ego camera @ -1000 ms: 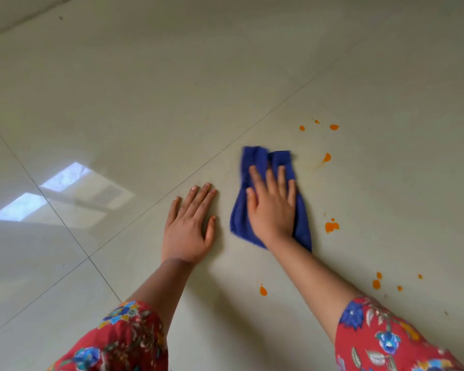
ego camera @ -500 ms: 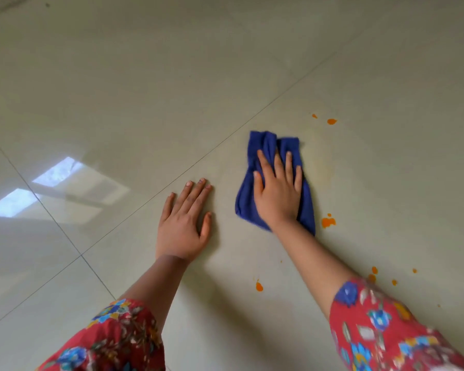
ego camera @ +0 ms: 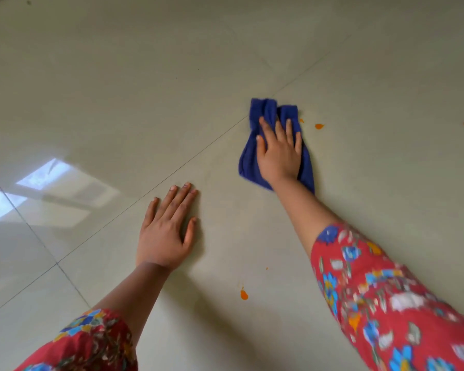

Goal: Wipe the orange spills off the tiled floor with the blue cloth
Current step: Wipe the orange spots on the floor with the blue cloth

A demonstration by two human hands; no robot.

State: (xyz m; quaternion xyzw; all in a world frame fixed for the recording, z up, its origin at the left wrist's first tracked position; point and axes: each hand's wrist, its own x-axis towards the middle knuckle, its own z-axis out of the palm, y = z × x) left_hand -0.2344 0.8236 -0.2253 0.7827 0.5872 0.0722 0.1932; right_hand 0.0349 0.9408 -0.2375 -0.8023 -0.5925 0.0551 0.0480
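Two hands press flat on the tiled floor [ego camera: 97, 84]; the right hand [ego camera: 278, 153] lies open on top of the blue cloth [ego camera: 273, 109], fingers spread, pushing it down, not gripping it; the left hand [ego camera: 166, 234] lies open on bare tile, holding nothing, well apart from the cloth; the cloth is bunched and long, running from the wrist up and away past the fingertips; small orange spills [ego camera: 319, 126] sit just beside its far end; another orange drop [ego camera: 244, 295] lies nearer, between the arms.

Place: home (likely) | glossy tiled floor [ego camera: 118, 89] | window reflection [ego camera: 38, 188]
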